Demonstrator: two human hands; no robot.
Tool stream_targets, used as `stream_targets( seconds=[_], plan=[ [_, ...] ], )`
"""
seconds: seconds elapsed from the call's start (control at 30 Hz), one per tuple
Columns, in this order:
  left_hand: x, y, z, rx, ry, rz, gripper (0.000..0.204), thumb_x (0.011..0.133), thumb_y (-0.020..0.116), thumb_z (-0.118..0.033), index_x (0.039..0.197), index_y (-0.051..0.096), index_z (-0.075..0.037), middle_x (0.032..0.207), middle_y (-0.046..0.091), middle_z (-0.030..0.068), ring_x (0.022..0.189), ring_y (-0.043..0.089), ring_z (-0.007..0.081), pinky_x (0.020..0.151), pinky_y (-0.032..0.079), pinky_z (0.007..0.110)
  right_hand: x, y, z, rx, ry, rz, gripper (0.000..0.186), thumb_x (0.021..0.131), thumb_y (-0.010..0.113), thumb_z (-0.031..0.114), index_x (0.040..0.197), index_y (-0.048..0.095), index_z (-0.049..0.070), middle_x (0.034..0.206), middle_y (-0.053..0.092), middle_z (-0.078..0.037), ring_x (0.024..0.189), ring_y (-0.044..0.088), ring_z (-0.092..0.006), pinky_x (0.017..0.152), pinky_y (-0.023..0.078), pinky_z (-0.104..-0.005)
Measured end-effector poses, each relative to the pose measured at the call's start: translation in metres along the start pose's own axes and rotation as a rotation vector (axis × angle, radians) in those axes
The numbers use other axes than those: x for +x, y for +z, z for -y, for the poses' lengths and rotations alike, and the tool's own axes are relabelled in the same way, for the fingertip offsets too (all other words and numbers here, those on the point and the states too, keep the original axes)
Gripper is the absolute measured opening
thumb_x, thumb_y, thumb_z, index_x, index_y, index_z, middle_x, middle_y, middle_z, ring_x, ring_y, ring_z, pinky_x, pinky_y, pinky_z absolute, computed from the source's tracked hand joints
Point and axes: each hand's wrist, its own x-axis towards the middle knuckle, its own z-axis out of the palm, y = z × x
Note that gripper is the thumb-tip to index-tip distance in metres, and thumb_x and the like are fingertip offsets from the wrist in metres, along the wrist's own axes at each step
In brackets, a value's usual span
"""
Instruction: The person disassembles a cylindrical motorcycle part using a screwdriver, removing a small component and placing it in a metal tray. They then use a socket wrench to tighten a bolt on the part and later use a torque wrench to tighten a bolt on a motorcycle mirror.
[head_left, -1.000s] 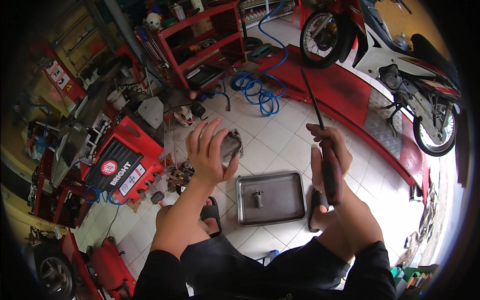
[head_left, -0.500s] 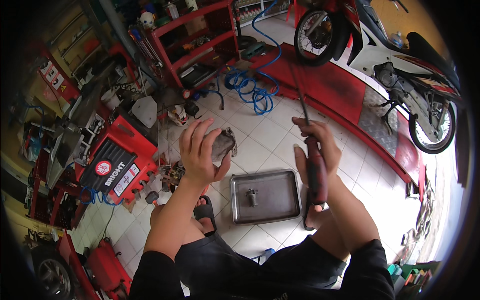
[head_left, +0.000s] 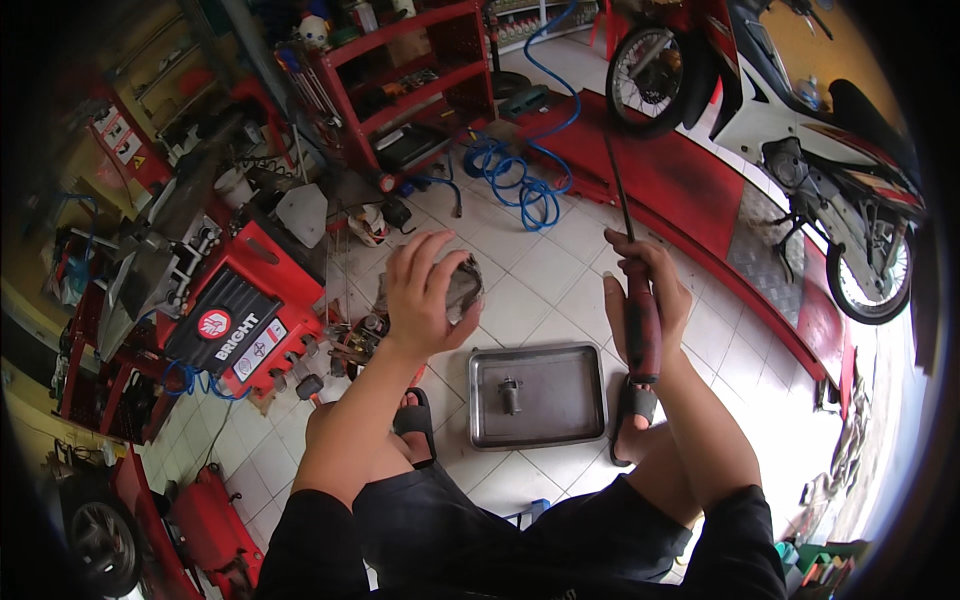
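In my left hand (head_left: 425, 295) is a dull grey metal part (head_left: 463, 292), like a casing cover with an uneven edge. The fingers curl over it and hide much of its near side. My right hand (head_left: 660, 295) is wrapped round the dark red handle of a large screwdriver (head_left: 643, 335). Its long dark shaft points up and away, its tip free of the metal part. Between my feet a shallow steel tray (head_left: 565, 420) lies on the floor. A small cylindrical metal part (head_left: 511, 397) sits inside it, left of centre.
A red and black machine (head_left: 245, 315) stands at the left, with loose parts (head_left: 362, 340) beside it. Ahead are a red tool shelf (head_left: 400, 110) and a coiled blue hose (head_left: 525, 185). A motorcycle (head_left: 790, 160) stands on a red lift platform (head_left: 660, 175) at the right.
The view has turned slightly, shifting the surroundings rightward. Both hands have risen a little relative to the tray. Each keeps hold of its thing.
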Motion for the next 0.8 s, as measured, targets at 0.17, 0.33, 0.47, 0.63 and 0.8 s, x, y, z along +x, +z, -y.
stream_targets(
  seconds=[0.17,0.33,0.47,0.63,0.8],
  plan=[
    [0.001,-0.005,-0.002,-0.099,0.024,0.100,0.052,0.077,0.073,-0.035,0.118,0.061,-0.006,0.130,0.057,0.0146,0.123,0.052,0.0351,0.103,0.038,0.053,-0.004,-0.016,0.004,-0.040,-0.037,-0.047,0.033,0.085,0.067,-0.006,0.116,0.057,-0.001,0.122,0.070,-0.019,0.094,0.068,-0.0230,0.084,0.054,-0.0328],
    [-0.036,0.028,0.013,-0.224,-0.071,0.662,0.048,0.088,0.069,-0.044,0.115,0.063,-0.004,0.117,0.063,0.0117,0.113,0.060,0.0298,0.100,0.044,0.045,-0.010,0.004,0.010,-0.108,0.042,0.202,0.031,0.083,0.066,-0.005,0.113,0.061,0.001,0.114,0.069,-0.019,0.089,0.068,-0.0247,0.079,0.054,-0.0333],
    [-0.062,0.050,-0.011,-0.151,-0.045,1.171,0.053,0.090,0.067,-0.049,0.119,0.064,-0.004,0.114,0.066,0.0096,0.109,0.064,0.0278,0.096,0.047,0.044,-0.033,0.020,-0.008,-0.037,0.133,0.350,0.021,0.075,0.073,-0.003,0.094,0.066,0.002,0.081,0.067,-0.013,0.074,0.067,-0.0275,0.070,0.054,-0.0354],
    [-0.068,0.051,-0.027,-0.192,-0.026,1.347,0.050,0.090,0.069,-0.046,0.121,0.066,-0.007,0.117,0.066,0.0085,0.115,0.063,0.0272,0.097,0.047,0.043,-0.033,0.015,0.008,-0.095,0.039,0.417,0.022,0.074,0.074,-0.001,0.094,0.067,0.003,0.081,0.069,-0.011,0.074,0.068,-0.0286,0.068,0.055,-0.0363],
    [-0.059,0.021,-0.001,-0.132,-0.034,0.875,0.049,0.088,0.072,-0.043,0.122,0.065,-0.008,0.121,0.065,0.0082,0.119,0.060,0.0263,0.102,0.043,0.044,-0.028,0.018,0.015,-0.103,-0.014,0.442,0.024,0.073,0.077,0.001,0.096,0.069,0.004,0.085,0.068,-0.011,0.074,0.067,-0.0273,0.068,0.055,-0.0361]
  ],
)
